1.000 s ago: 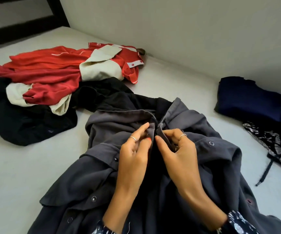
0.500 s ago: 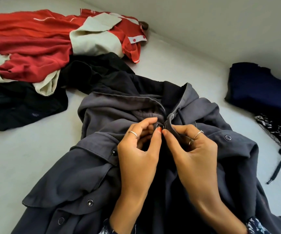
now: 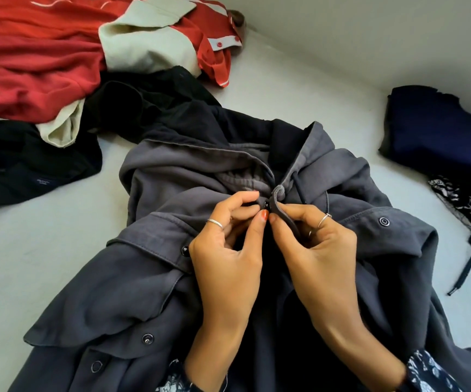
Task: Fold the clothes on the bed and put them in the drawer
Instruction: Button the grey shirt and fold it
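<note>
Closer now: both hands (image 3: 274, 250) in narrow grip, perhaps pinching grey jacket (image 3: 172, 193) snap (image 3: 267, 205).

The right hand (image 3: 316, 244) has peeled the grey jacket's (image 3: 121, 292) collar flap back, baring a snap (image 3: 266, 205).

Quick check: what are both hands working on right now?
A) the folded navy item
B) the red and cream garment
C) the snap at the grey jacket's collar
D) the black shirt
C: the left hand and right hand pinch the collar edges of the grey jacket together at a black snap.
</note>
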### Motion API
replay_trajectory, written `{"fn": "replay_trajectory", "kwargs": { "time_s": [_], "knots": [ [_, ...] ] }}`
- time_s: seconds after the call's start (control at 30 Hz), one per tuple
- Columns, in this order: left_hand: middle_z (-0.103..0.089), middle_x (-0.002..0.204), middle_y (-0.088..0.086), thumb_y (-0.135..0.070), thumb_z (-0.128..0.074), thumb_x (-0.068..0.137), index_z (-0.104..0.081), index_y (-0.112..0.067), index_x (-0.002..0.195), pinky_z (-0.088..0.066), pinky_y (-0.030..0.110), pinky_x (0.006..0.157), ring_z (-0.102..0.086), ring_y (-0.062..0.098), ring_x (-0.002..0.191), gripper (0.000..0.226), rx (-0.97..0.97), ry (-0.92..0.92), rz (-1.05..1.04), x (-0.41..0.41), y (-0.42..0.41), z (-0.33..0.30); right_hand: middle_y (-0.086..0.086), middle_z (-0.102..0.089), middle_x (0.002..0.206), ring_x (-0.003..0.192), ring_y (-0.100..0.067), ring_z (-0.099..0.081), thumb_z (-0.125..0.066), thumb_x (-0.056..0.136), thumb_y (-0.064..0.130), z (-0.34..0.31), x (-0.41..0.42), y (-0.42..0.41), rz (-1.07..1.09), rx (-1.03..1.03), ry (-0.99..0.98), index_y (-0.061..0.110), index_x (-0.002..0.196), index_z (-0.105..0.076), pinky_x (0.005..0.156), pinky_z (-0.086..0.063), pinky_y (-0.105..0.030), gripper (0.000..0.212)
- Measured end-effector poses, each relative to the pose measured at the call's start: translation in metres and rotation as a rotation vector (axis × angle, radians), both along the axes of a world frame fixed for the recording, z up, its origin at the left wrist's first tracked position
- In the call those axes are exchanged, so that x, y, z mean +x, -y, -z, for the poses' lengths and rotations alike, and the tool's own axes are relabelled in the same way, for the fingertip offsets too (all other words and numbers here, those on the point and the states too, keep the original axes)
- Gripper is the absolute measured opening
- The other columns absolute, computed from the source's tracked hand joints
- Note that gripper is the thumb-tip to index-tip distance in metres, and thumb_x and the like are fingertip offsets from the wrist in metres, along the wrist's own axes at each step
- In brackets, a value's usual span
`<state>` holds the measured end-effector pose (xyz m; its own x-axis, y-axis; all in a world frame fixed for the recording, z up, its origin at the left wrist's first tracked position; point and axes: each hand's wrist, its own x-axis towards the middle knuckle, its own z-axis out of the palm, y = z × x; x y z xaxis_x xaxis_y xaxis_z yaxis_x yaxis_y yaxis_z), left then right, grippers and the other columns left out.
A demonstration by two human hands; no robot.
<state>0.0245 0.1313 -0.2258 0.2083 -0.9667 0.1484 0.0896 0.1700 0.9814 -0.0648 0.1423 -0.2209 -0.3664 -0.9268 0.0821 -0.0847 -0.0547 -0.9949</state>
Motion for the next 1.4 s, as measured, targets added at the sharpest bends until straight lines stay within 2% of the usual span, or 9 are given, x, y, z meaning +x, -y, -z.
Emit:
{"fn": "replay_trajectory", "kwargs": {
  "time_s": [0.27,0.67,0.8,0.93,1.0,1.1,1.17,1.3,1.4],
  "knots": [
    [-0.071,0.085,-0.016,-0.002,-0.064,0.085,-0.066,-0.017,0.102,-0.054,0.027,0.083,-0.07,0.008,0.087,0.023,0.005,0.096,-0.04,0.0,0.004,0.016,0.007,-0.069,0.099,0.097,-0.003,-0.065,-0.059,0.084,0.005,0.013,0.008,0.0,-0.03,-0.072,-0.165,0.023,0.101,-0.067,0.087,-0.045,-0.012,0.027],
    [-0.069,0.077,-0.012,-0.004,-0.063,0.083,-0.062,-0.027,0.097,-0.056,0.035,0.078,-0.069,0.008,0.079,0.027,0.038,0.228,-0.087,0.0,0.008,0.03,0.004,-0.064,0.098,0.097,0.0,-0.061,-0.056,0.084,-0.004,0.035,0.007,0.005,-0.036,-0.087,-0.378,0.004,0.099,-0.068,0.087,-0.044,-0.01,0.021],
    [-0.068,0.075,-0.011,0.002,-0.064,0.084,-0.061,-0.031,0.094,-0.055,0.026,0.076,-0.069,0.006,0.076,0.034,0.068,0.245,-0.101,-0.002,0.012,0.034,0.001,-0.063,0.099,0.097,0.0,-0.06,-0.055,0.085,-0.003,0.042,0.01,0.008,-0.015,-0.082,-0.452,0.002,0.1,-0.068,0.088,-0.043,-0.01,0.021],
    [-0.068,0.076,-0.008,0.008,-0.063,0.085,-0.062,-0.022,0.095,-0.052,0.016,0.073,-0.068,0.002,0.075,0.031,0.093,0.234,-0.105,-0.004,0.014,0.034,-0.001,-0.063,0.101,0.097,-0.003,-0.059,-0.056,0.087,-0.001,0.038,0.01,0.011,-0.053,-0.044,-0.512,0.001,0.106,-0.067,0.088,-0.042,-0.008,0.022],
    [-0.068,0.079,-0.009,0.007,-0.062,0.086,-0.061,-0.023,0.096,-0.052,0.014,0.072,-0.067,0.0,0.076,0.032,0.095,0.24,-0.095,-0.003,0.012,0.031,-0.001,-0.063,0.107,0.1,-0.006,-0.059,-0.056,0.09,0.003,0.031,0.007,0.011,-0.129,0.015,-0.576,0.003,0.114,-0.065,0.091,-0.045,-0.014,0.026],
    [-0.067,0.087,-0.011,0.006,-0.059,0.087,-0.056,-0.027,0.1,-0.051,0.014,0.074,-0.066,-0.001,0.082,0.036,0.117,0.264,-0.021,0.001,0.008,0.024,0.003,-0.055,0.13,0.119,-0.018,-0.055,-0.055,0.093,0.018,0.017,-0.008,0.009,-0.339,0.173,-0.759,0.014,0.136,-0.051,0.099,-0.046,-0.039,0.043],
    [-0.066,0.094,-0.011,0.004,-0.058,0.089,-0.055,-0.025,0.105,-0.049,0.01,0.076,-0.065,-0.002,0.088,0.034,0.127,0.312,0.021,0.006,0.005,0.014,0.008,-0.049,0.139,0.125,-0.019,-0.051,-0.057,0.092,0.029,0.0,-0.021,0.003,-0.444,0.226,-0.88,0.024,0.143,-0.043,0.1,-0.045,-0.043,0.053],
    [-0.066,0.095,-0.008,0.002,-0.056,0.09,-0.058,-0.024,0.1,-0.046,0.005,0.075,-0.063,-0.001,0.089,0.028,0.083,0.46,0.017,0.03,-0.006,-0.015,0.01,-0.055,0.128,0.119,-0.017,-0.052,-0.059,0.092,0.031,-0.036,-0.049,-0.007,-0.48,0.21,-1.031,0.03,0.133,-0.053,0.094,-0.048,-0.041,0.042],
    [-0.065,0.093,-0.011,0.001,-0.057,0.09,-0.06,-0.024,0.096,-0.046,0.005,0.073,-0.062,-0.001,0.086,0.026,0.051,0.63,-0.008,0.052,-0.016,-0.031,0.005,-0.06,0.115,0.114,-0.021,-0.054,-0.054,0.093,0.02,-0.049,-0.069,-0.005,-0.35,0.164,-1.13,0.027,0.115,-0.065,0.088,-0.048,-0.041,0.025]
  ]
}}
